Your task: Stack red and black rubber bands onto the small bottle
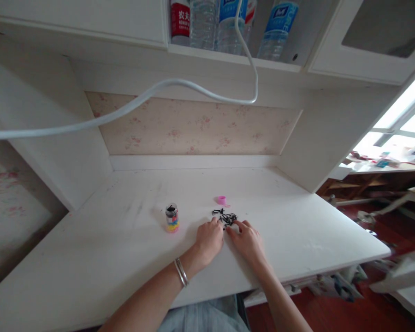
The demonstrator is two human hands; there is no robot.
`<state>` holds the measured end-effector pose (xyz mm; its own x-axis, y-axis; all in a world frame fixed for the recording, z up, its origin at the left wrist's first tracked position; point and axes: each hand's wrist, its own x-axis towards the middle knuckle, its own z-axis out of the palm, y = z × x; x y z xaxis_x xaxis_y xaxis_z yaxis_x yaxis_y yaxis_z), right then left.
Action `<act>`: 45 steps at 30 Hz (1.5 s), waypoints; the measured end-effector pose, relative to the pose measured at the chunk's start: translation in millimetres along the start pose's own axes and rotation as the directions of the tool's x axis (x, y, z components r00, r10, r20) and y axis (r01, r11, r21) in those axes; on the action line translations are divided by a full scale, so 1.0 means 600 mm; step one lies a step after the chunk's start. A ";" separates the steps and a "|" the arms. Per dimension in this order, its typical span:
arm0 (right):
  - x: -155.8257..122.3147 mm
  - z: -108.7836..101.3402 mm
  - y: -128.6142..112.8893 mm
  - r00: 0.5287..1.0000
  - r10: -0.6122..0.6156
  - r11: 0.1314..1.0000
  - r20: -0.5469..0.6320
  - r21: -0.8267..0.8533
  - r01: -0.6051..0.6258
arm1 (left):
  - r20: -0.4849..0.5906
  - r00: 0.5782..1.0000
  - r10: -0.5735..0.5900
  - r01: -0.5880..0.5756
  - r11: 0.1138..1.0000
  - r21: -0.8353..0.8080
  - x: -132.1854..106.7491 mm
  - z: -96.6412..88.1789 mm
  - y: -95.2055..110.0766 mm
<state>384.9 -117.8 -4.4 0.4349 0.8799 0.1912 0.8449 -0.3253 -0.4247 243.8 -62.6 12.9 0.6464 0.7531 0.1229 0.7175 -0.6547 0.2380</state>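
Note:
A small heap of black hair ties [224, 216] lies on the white desk [124, 249]. My left hand [209, 240], a silver bangle on its wrist, rests by the heap with its fingers curled, the tips touching the ties. My right hand [248, 240] sits just right of it, fingers bent and pinching at the same heap. To the left stands a small clear jar [172, 218] with coloured ties inside and black ones at the top. A pink lid [222, 200] lies behind the heap.
A white cable [131, 106] hangs across the alcove above the desk. Water bottles [228, 23] stand on the shelf overhead. The desk's right edge ends near a red floor with furniture and clutter [383, 216].

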 end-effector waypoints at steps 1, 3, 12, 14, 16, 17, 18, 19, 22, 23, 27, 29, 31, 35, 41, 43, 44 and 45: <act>0.002 0.001 -0.001 1.000 0.006 1.000 -0.004 0.004 -0.006 | 0.004 1.000 -0.001 0.001 1.000 0.002 0.000 -0.001 0.000; 0.006 0.003 -0.001 1.000 0.011 1.000 -0.017 0.019 -0.011 | 0.007 1.000 -0.009 0.009 1.000 0.004 0.000 -0.003 -0.002; 0.019 0.013 -0.001 0.998 -0.068 0.995 -0.011 0.074 0.068 | -0.008 0.999 -0.041 0.041 0.999 -0.027 -0.014 -0.017 -0.033; 0.019 0.015 -0.001 0.996 -0.086 0.994 -0.007 0.066 0.086 | -0.034 0.999 -0.033 0.032 0.998 -0.054 -0.036 -0.031 -0.036; 0.017 0.016 0.000 0.996 -0.091 0.995 -0.010 0.045 0.092 | -0.073 0.997 -0.025 0.019 0.997 -0.079 -0.062 -0.054 -0.041; 0.016 0.016 0.000 0.996 -0.087 0.995 -0.012 0.039 0.087 | -0.097 0.995 -0.029 0.020 0.996 -0.085 -0.075 -0.070 -0.045; 0.015 0.016 0.002 0.997 -0.077 0.996 -0.013 0.038 0.078 | -0.125 0.992 -0.036 0.024 0.996 -0.090 -0.087 -0.088 -0.051; 0.013 0.015 0.003 0.998 -0.063 0.997 -0.016 0.045 0.063 | -0.156 0.986 -0.054 0.040 0.995 -0.091 -0.097 -0.108 -0.059; 0.008 0.013 0.007 0.999 -0.021 0.994 -0.035 0.110 0.025 | -0.243 0.956 -0.167 0.148 0.985 -0.091 -0.113 -0.167 -0.095; 0.007 0.013 0.008 0.999 -0.008 0.991 -0.046 0.132 0.014 | -0.269 0.943 -0.194 0.173 0.980 -0.099 -0.115 -0.184 -0.110; 0.004 0.013 0.010 0.997 0.019 0.984 -0.079 0.181 -0.005 | -0.278 0.924 -0.262 0.251 0.965 -0.074 -0.107 -0.222 -0.161; 0.004 0.014 0.011 0.997 0.023 0.982 -0.079 0.188 -0.007 | -0.258 0.927 -0.271 0.270 0.962 -0.042 -0.101 -0.227 -0.176; 0.004 0.014 0.011 0.997 0.024 0.982 -0.077 0.189 -0.009 | -0.241 0.931 -0.273 0.277 0.961 -0.020 -0.096 -0.227 -0.182; 0.005 0.014 0.011 0.997 0.016 0.979 -0.080 0.203 0.000 | -0.201 0.944 -0.263 0.264 0.964 -0.024 -0.091 -0.227 -0.182; 0.005 0.013 0.015 0.994 0.044 0.963 -0.105 0.269 -0.014 | -0.205 0.952 -0.229 0.216 0.973 -0.084 -0.092 -0.237 -0.187; 0.003 0.011 0.015 0.989 0.059 0.953 -0.133 0.301 -0.017 | -0.248 0.945 -0.216 0.189 0.974 -0.127 -0.094 -0.240 -0.193; 0.001 0.009 0.012 0.987 0.068 0.947 -0.146 0.321 -0.018 | -0.282 0.936 -0.212 0.176 0.973 -0.149 -0.095 -0.241 -0.197; -0.001 0.006 0.008 0.985 0.071 0.940 -0.157 0.340 -0.014 | -0.317 0.925 -0.212 0.163 0.971 -0.174 -0.098 -0.240 -0.201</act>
<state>387.6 -118.5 -10.1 0.5377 0.7891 0.2971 0.6825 -0.2004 -0.7029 82.0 -18.4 115.8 0.3635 0.8556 0.3686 0.7569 -0.5019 0.4185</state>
